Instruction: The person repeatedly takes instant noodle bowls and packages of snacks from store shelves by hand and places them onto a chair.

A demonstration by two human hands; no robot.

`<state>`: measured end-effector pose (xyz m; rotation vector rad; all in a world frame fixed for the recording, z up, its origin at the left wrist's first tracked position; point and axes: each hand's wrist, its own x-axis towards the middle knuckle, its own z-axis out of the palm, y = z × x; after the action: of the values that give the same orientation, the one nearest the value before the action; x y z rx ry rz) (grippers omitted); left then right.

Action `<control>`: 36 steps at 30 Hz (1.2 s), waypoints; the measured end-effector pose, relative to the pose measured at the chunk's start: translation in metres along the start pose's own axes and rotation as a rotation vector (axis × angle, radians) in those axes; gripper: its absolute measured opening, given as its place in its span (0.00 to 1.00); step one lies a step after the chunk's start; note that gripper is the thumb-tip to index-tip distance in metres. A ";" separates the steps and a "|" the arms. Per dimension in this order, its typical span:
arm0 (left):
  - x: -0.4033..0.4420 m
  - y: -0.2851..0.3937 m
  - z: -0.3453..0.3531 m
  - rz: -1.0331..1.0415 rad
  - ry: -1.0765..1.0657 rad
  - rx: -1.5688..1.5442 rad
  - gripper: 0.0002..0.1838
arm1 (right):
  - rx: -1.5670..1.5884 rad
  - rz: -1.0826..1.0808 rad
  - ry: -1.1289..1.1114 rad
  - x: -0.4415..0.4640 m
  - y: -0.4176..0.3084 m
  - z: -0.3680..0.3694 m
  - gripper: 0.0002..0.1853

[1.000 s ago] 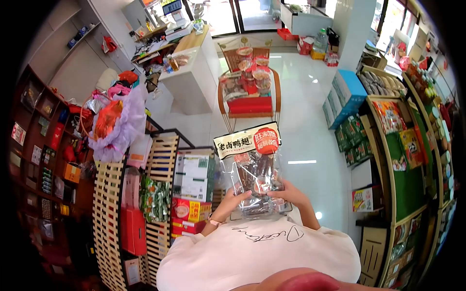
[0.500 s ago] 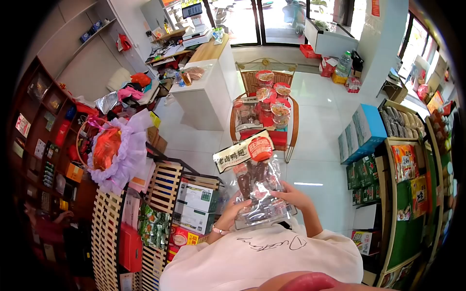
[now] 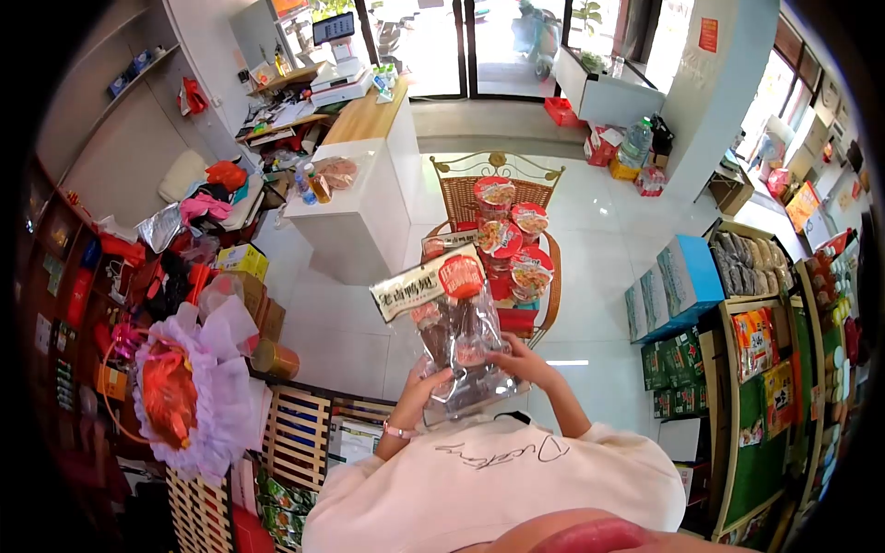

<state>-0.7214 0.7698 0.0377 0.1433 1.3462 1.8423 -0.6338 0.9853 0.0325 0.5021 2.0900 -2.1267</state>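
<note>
Close in front of my chest is a clear plastic snack pack (image 3: pixel 461 341) with dark brown meat pieces and a cream and red header label. My left hand (image 3: pixel 424 392) grips its lower left side, a band on the wrist. The lower right edge is held by my right hand (image 3: pixel 524 361), thumb on the front. What lies behind the pack, including most of my fingers, is hidden. Beyond it stands a wicker-backed chair (image 3: pixel 458 195) bearing several red-lidded cups (image 3: pixel 530 271); the pack covers part of the seat.
A white counter (image 3: pixel 346 221) with a wooden top stands ahead left. At my left are slatted racks (image 3: pixel 297 429) and a basket wrapped in lilac paper (image 3: pixel 217 396). Blue boxes (image 3: pixel 678 276) and stocked shelves (image 3: pixel 751 396) line the right side. Glass doors (image 3: pixel 512 46) are at the back.
The view has shifted forward, with the chair and cups appearing nearer. Both hands still hold the pack, which now sits farther left in view and overlaps the front of the chair.
</note>
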 end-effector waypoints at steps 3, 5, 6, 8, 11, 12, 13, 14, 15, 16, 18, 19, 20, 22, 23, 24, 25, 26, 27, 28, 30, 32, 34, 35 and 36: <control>0.037 0.036 -0.009 -0.006 0.020 -0.043 0.26 | -0.002 0.050 0.021 0.046 -0.033 -0.003 0.31; 0.069 0.045 -0.030 -0.025 0.023 -0.039 0.26 | -0.084 0.025 0.025 0.082 -0.035 -0.009 0.34; 0.075 0.057 -0.034 -0.054 0.048 0.004 0.26 | -0.116 0.024 0.030 0.093 -0.034 -0.008 0.36; 0.090 0.084 -0.031 -0.111 0.087 0.086 0.25 | 0.023 0.082 0.051 0.110 -0.036 -0.004 0.38; 0.115 0.084 -0.049 -0.111 0.016 0.073 0.24 | 0.018 0.111 0.089 0.131 -0.025 0.000 0.43; 0.123 0.083 -0.057 -0.095 -0.020 0.070 0.24 | 0.010 0.123 0.095 0.135 -0.026 0.000 0.44; 0.127 0.082 -0.063 -0.124 0.012 0.085 0.23 | 0.005 0.138 0.097 0.138 -0.026 0.001 0.46; 0.132 0.080 -0.067 -0.152 0.045 0.100 0.23 | -0.002 0.154 0.098 0.143 -0.026 0.001 0.47; 0.137 0.078 -0.072 -0.182 0.078 0.113 0.23 | -0.055 0.120 0.118 0.150 -0.021 0.001 0.51; 0.145 0.072 -0.080 -0.193 0.092 0.127 0.23 | -0.100 0.120 0.145 0.161 -0.015 0.002 0.50; 0.161 0.058 -0.096 -0.231 0.126 0.148 0.23 | -0.079 0.159 0.128 0.178 0.001 -0.001 0.50; 0.166 0.062 -0.097 -0.130 0.037 0.156 0.23 | -0.178 0.135 0.161 0.189 0.009 -0.003 0.50; 0.177 0.055 -0.101 -0.147 0.036 0.067 0.23 | -0.490 0.012 0.256 0.204 0.036 -0.003 0.50; 0.197 0.043 -0.121 -0.197 0.018 0.061 0.22 | -0.585 -0.154 0.357 0.219 0.047 -0.004 0.46; 0.198 0.059 -0.108 -0.203 0.075 0.116 0.22 | -0.526 -0.113 0.352 0.222 0.037 0.000 0.44; 0.210 0.051 -0.121 -0.188 0.080 0.153 0.21 | -0.478 -0.088 0.356 0.227 0.023 -0.002 0.43; 0.231 0.034 -0.135 -0.155 0.073 0.187 0.20 | -0.378 -0.046 0.281 0.236 0.020 -0.005 0.43; 0.251 0.027 -0.142 -0.118 0.061 0.219 0.18 | -0.399 -0.015 0.227 0.247 0.020 -0.010 0.41; 0.265 0.030 -0.140 -0.136 0.043 0.243 0.17 | -0.418 0.020 0.174 0.256 0.021 -0.013 0.40; 0.279 0.034 -0.137 -0.156 0.024 0.266 0.17 | -0.437 0.057 0.120 0.265 0.024 -0.019 0.38; 0.311 0.034 -0.138 -0.271 0.028 0.312 0.15 | -0.334 0.174 0.056 0.289 0.037 -0.033 0.39; 0.349 0.025 -0.153 -0.451 0.076 0.364 0.14 | -0.098 0.362 -0.047 0.310 0.031 -0.044 0.41; 0.378 0.022 -0.150 -0.458 0.050 0.327 0.12 | -0.025 0.348 0.009 0.331 0.049 -0.052 0.41; 0.395 0.013 -0.155 -0.486 0.041 0.298 0.12 | -0.006 0.359 0.011 0.341 0.056 -0.057 0.40; 0.411 0.005 -0.160 -0.515 0.030 0.267 0.12 | 0.012 0.374 0.013 0.350 0.067 -0.062 0.40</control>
<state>-1.0755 0.9258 -0.1734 -0.0889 1.4812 1.2394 -0.9317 1.0953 -0.1406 0.8349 1.8153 -1.9237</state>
